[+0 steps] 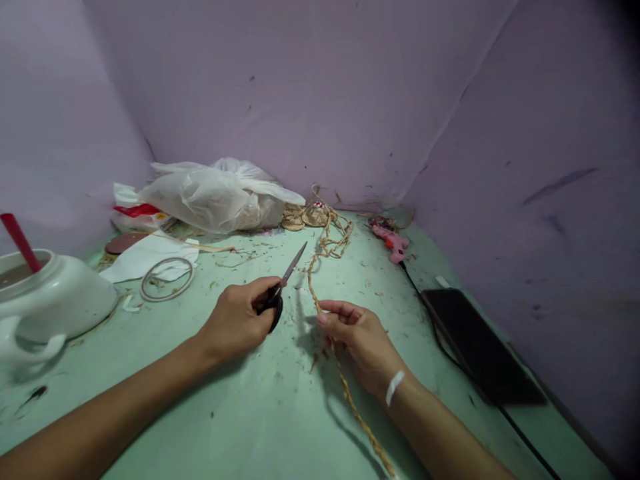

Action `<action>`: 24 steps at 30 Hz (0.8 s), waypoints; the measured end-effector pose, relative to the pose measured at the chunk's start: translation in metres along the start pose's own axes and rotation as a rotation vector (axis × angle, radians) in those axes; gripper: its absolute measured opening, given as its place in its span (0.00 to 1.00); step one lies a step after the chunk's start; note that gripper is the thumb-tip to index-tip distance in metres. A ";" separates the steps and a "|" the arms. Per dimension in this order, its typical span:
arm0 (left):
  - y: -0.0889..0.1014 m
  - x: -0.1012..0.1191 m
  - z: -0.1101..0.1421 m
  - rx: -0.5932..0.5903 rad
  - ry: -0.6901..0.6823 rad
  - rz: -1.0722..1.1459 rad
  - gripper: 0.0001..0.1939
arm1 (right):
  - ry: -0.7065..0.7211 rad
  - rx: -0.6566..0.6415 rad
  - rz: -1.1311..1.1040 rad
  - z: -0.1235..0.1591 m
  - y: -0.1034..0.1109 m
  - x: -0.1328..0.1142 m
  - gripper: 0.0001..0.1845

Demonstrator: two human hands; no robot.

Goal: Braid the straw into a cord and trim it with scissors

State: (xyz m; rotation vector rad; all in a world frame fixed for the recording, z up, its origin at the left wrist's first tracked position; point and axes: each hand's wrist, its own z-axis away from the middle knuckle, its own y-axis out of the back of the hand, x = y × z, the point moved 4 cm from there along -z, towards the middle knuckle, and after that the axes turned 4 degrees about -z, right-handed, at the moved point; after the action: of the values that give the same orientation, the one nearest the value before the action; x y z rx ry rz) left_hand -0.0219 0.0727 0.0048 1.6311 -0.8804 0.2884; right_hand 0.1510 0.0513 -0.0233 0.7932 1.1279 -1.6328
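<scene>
I count one pair of scissors [274, 300] clasped in the left hand [239, 319], one cord [311, 281] pinched in the right hand [361, 339].

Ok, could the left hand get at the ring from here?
Probably yes: the ring lies to the left of the left hand, with nothing visible standing between them. That hand holds the scissors, though, so it would likely have to put them down first.

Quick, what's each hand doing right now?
Left hand: closed, holding the black-handled scissors.
Right hand: closed, pinching the twisted cord between thumb and fingers.
</scene>
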 end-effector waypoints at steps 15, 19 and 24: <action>-0.013 0.013 0.012 -0.112 -0.362 -0.603 0.25 | 0.004 -0.015 -0.145 -0.001 0.002 0.002 0.14; -0.015 0.011 0.013 -0.139 -0.356 -0.632 0.26 | 0.018 -0.033 -0.117 0.001 0.000 0.000 0.12; -0.015 0.008 0.011 -0.134 -0.377 -0.635 0.25 | 0.012 0.011 -0.085 0.002 0.001 -0.001 0.13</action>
State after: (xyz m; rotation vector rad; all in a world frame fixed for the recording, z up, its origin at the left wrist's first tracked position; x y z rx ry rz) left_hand -0.0094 0.0594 -0.0049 1.7735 -0.5918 -0.5226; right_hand 0.1523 0.0497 -0.0217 0.7723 1.1764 -1.7079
